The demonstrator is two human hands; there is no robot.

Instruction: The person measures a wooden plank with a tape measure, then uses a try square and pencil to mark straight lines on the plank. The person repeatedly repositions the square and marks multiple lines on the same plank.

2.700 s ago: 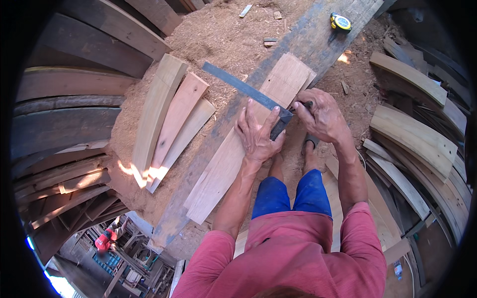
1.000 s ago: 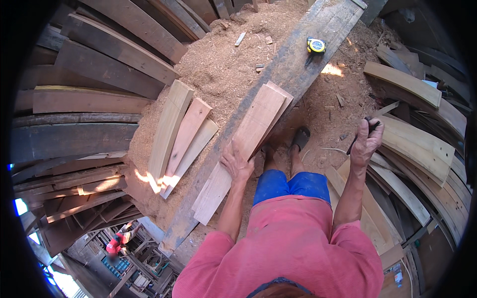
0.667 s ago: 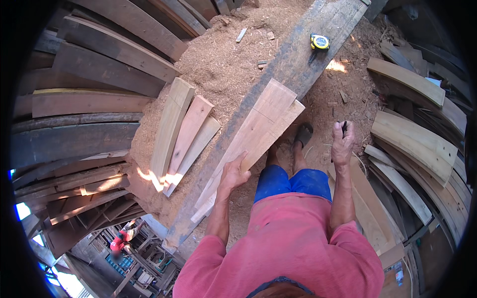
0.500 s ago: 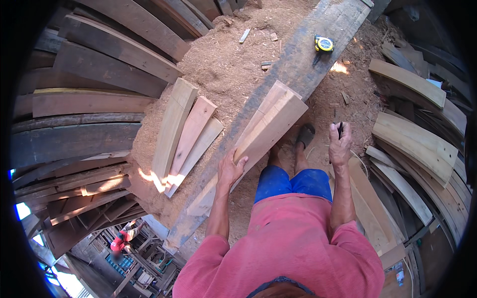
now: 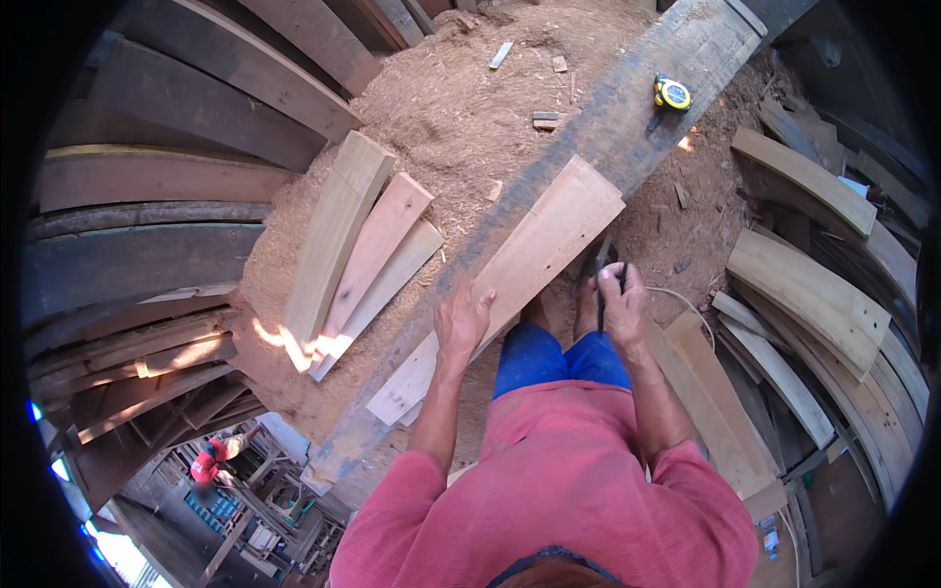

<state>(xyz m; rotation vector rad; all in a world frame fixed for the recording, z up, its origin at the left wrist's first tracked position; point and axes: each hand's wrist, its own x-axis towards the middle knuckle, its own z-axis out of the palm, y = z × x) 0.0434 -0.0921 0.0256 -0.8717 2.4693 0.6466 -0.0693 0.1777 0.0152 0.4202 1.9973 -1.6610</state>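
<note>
A pale wooden board point(image 5: 549, 225) lies flat and slanting along a long, worn plank. My left hand point(image 5: 463, 321) grips the board's far edge, its thumb over the upper face. A faint line crosses the board near its far end. To the right, close to the board's near edge, my right hand point(image 5: 621, 306) is closed around a thin dark pencil-like stick point(image 5: 624, 277). The stick's exact kind is too small to make out. A yellow and black tape measure point(image 5: 672, 94) rests farther up the plank.
The worn plank point(image 5: 637, 108) runs from lower left to upper right over sawdust. Several cut boards point(image 5: 338, 245) lie left of it. Stacked lumber point(image 5: 186, 181) lines the left, with more boards point(image 5: 804, 294) at right. Another person point(image 5: 208, 463) in red is far off at lower left.
The board has turned from a tilt, with its thick edge showing, to lying flat. My right hand has come left toward it with the stick. My left hand stays on the board.
</note>
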